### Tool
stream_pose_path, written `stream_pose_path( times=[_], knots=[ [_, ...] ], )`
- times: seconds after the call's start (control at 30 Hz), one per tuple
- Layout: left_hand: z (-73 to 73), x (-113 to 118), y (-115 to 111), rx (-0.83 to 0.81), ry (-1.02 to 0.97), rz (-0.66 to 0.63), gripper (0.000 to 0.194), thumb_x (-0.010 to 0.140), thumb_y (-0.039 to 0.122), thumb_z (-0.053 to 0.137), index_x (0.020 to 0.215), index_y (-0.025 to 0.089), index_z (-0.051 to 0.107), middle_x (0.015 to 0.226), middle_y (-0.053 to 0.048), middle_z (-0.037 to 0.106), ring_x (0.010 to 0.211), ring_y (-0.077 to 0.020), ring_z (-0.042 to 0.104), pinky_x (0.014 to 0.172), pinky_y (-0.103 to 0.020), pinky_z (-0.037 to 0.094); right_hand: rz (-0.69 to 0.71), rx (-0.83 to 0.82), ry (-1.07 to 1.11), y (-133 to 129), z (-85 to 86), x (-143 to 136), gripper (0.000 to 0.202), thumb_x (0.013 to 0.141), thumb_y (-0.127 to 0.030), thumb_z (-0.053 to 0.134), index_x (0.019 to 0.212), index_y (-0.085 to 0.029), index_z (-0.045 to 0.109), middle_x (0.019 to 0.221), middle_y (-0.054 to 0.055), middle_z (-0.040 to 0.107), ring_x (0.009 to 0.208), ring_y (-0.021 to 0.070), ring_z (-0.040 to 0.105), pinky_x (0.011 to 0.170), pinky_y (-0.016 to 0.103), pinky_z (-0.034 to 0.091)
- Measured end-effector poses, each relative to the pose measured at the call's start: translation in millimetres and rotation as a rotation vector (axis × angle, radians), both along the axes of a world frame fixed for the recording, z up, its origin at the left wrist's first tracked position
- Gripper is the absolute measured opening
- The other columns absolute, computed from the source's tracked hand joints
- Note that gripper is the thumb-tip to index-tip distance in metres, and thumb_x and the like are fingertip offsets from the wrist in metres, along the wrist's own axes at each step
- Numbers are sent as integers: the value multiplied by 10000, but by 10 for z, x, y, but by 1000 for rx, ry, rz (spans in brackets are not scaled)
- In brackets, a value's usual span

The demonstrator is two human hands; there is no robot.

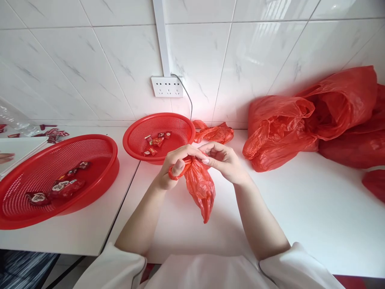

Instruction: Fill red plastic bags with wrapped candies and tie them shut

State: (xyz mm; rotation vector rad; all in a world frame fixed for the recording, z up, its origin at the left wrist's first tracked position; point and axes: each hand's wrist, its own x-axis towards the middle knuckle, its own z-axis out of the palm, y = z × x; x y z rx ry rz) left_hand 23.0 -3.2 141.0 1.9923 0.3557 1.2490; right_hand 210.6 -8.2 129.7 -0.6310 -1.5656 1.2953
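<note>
On the white table (300, 208), both hands' fingers (192, 152) pinch a red bag (200, 186), apparently knotted.

both hands (176, 166) (224, 160) gripping red bag (200, 186) (above table)

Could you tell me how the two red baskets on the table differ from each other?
The left basket looks larger and lies nearer the camera; the middle basket looks smaller and sits by the wall, just beyond the hands. The left basket holds dark red wrapped sweets spread along its bottom, while the middle basket holds a few smaller bright ones. The left basket is cut off by the picture's edge; the middle one shows almost whole. Both are round, red, perforated plastic.
</note>
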Motion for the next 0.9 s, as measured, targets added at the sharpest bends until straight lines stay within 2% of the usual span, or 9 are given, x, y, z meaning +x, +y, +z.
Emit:
stream_pose_path(
  times=[0.07, 0.17, 0.23, 0.3, 0.4, 0.5, 0.7, 0.8, 0.9],
  knots=[
    [-11, 8, 0, -43, -35, 15, 517, 929, 559, 330, 982, 190, 687, 937, -111, 646, 921, -253, 614, 820, -416, 483, -5, -3, 25, 22, 5, 59, 226, 789, -337, 716, 975, -219, 671, 1011, 46, 665, 925, 181, 623, 811, 355, 508],
    [-26, 31, -4, -68, -79, 77, 391, 954, 412, 378, 916, 212, 712, 931, -95, 644, 923, -238, 614, 856, -421, 479, -108, -6, 71, 62, 4, 167, 150, 787, -295, 722, 916, -227, 687, 894, 22, 654, 860, 158, 613, 801, 337, 495],
    [-32, 56, -9, -78, -76, 104, 369, 961, 359, 380, 905, 218, 716, 928, -88, 645, 927, -227, 616, 872, -418, 481, -157, -38, 115, 80, 2, 231, 119, 781, -279, 727, 879, -231, 679, 839, 6, 619, 787, 133, 583, 744, 303, 479],
    [-36, 79, -7, -61, -45, 145, 352, 962, 345, 385, 925, 214, 710, 965, -90, 645, 955, -221, 612, 873, -405, 490, -133, -94, 156, 86, 4, 281, 126, 776, -283, 730, 871, -238, 660, 798, -11, 569, 696, 108, 522, 640, 265, 437],
    [-47, 68, 32, -27, -6, 281, 307, 962, 301, 390, 979, 211, 684, 1010, -84, 645, 974, -202, 609, 823, -362, 515, -66, -154, 166, 85, 14, 350, 139, 780, -309, 720, 862, -232, 640, 721, -28, 482, 580, 82, 393, 510, 234, 314],
    [-43, -27, 102, 19, 33, 452, 228, 902, 208, 487, 1076, 224, 634, 1011, -58, 644, 942, -178, 621, 795, -326, 528, -102, -167, 147, 88, 29, 435, 163, 796, -353, 697, 870, -223, 634, 674, -32, 436, 560, 82, 351, 484, 232, 247],
    [89, -300, 140, 226, 244, 613, 365, 764, 59, 510, 1054, 232, 649, 1067, -46, 634, 1032, -189, 593, 797, -307, 544, -439, -84, -13, 73, 91, 616, 369, 886, -568, 476, 939, -230, 613, 537, -31, 474, 477, 118, 374, 483, 264, 292],
    [155, -443, 133, 234, 283, 682, 422, 718, 36, 504, 1057, 243, 649, 1096, -40, 628, 1049, -196, 590, 818, -319, 549, -660, -85, -67, 56, 101, 742, 473, 874, -646, 412, 869, -222, 621, 471, -28, 462, 416, 125, 381, 449, 276, 296],
    [187, -575, 147, 214, 302, 691, 467, 681, 15, 485, 1050, 244, 655, 1149, -43, 607, 1095, -204, 575, 852, -331, 544, -912, -117, -57, 51, 75, 873, 547, 863, -683, 379, 746, -211, 629, 435, -21, 449, 379, 114, 367, 403, 270, 272]
  ],
)
